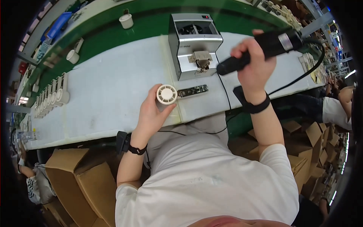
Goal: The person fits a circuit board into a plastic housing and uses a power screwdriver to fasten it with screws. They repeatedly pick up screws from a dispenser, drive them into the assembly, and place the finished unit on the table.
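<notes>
Left hand (149, 113): fingers wrapped around a round cream plastic part (166, 94) with a slotted, vented face, held upright at the near edge of the white work mat (109, 87), the face turned up toward the camera. Right hand (254, 60): fist closed firmly around a black electric screwdriver (261, 49), raised above the mat and tilted, its tip end pointing down and left toward the grey screw feeder machine (194, 43); a black cable (302, 75) runs from the tool's upper end off to the right. Small green circuit board strip (193, 90): lying flat on the mat, just beside the round part and just in front of the feeder. Both wrists carry black wrist straps (257, 108). Row of similar cream round parts (51, 99): standing on edge at the left end of the mat, well apart from the hands. Two white cup-like pieces (126, 20) rest on the green conveyor belt (151, 22) behind the mat. Cardboard boxes (81, 181): open, on the floor below the bench, on both sides of the person. Another person's sleeve (334, 111) shows at the far right.
</notes>
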The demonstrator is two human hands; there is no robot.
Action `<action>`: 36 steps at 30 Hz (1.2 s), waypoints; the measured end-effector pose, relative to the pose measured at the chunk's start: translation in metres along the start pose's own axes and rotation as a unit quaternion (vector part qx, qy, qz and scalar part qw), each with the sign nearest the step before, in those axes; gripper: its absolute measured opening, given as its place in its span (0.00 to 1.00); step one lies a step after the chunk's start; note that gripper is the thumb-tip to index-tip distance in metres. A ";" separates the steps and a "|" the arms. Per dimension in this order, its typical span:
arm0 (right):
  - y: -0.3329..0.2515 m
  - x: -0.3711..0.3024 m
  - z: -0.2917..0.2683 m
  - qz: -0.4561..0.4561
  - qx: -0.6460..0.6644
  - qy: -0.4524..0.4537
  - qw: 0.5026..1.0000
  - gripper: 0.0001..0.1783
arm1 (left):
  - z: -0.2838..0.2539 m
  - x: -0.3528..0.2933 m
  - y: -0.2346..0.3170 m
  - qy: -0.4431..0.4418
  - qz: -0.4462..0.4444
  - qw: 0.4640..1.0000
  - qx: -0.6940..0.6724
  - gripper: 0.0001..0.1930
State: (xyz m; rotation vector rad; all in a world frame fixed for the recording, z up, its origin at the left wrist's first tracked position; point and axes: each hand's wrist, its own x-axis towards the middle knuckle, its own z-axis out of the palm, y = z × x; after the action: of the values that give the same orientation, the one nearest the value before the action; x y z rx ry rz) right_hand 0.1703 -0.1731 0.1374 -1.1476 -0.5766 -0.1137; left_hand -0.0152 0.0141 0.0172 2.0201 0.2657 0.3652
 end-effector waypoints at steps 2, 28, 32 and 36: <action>0.008 0.003 0.017 -0.020 -0.022 -0.028 0.999 0.18 | 0.008 -0.002 -0.007 0.026 0.002 0.999 -0.031 0.32; 0.001 -0.021 -0.016 0.034 -0.008 -0.038 0.999 0.17 | 0.014 0.040 0.040 -0.082 0.281 0.916 0.275 0.18; -0.002 -0.027 -0.025 0.037 -0.018 -0.009 0.999 0.18 | 0.016 0.051 0.035 -0.131 0.291 0.900 0.295 0.14; -0.005 -0.031 -0.032 0.035 -0.020 0.023 0.999 0.19 | 0.019 0.055 0.032 -0.126 0.305 0.907 0.261 0.10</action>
State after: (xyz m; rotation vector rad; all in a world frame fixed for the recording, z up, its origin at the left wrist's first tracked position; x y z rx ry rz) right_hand 0.1542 -0.2100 0.1168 -1.1987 -0.4953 -0.0920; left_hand 0.0436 0.0027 0.0448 2.6312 -0.5009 0.4410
